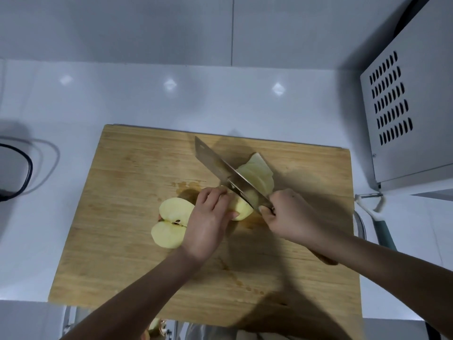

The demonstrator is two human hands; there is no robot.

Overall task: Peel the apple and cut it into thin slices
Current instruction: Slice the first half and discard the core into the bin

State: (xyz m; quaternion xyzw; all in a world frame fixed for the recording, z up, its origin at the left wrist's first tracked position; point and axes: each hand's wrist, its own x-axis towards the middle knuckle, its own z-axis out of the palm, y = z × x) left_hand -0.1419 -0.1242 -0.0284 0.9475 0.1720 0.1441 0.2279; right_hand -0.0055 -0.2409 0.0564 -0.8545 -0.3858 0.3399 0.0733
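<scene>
Apple piece (pixel 242 210) is clamped on the board (pixel 127 241) by the left hand (pixel 208 223); the knife (pixel 215 160), set into it, is gripped by the right hand (pixel 288 217).

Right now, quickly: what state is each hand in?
Left hand: holds the apple piece being cut.
Right hand: grips the cleaver by its handle.

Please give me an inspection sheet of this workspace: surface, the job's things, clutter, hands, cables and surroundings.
Surface: wooden cutting board with juice stains, on white counter.
Job's things: apple half cut face up; apple piece under cleaver; slices beyond the blade.
Clutter: peeler right of board.
Hands: left hand holds the apple piece; right hand grips the cleaver.
Cables: black cable at left.
Surroundings: vented appliance; tiled wall.
</scene>
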